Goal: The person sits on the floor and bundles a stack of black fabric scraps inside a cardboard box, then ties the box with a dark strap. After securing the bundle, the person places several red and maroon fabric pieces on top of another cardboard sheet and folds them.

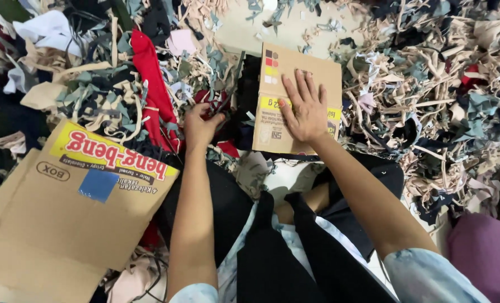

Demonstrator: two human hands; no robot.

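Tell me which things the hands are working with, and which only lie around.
In hand:
right hand flat on small cardboard piece
left hand pinching dark scraps

Lying about:
large printed carton
red cloth
fabric strip heaps

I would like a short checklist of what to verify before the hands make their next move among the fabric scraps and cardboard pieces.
1. Right hand lies flat, fingers spread, on the small brown cardboard piece with yellow stripe: ok.
2. Left hand has closed fingers on dark and red fabric scraps: ok, but which scrap exactly: cannot tell.
3. Small cardboard lies flat and stable on the pile: cannot tell, since scraps lie under it.
4. Large flattened brown cardboard box with yellow and red print lies apart from both hands: ok.
5. Long red cloth is free of the left hand: ok.
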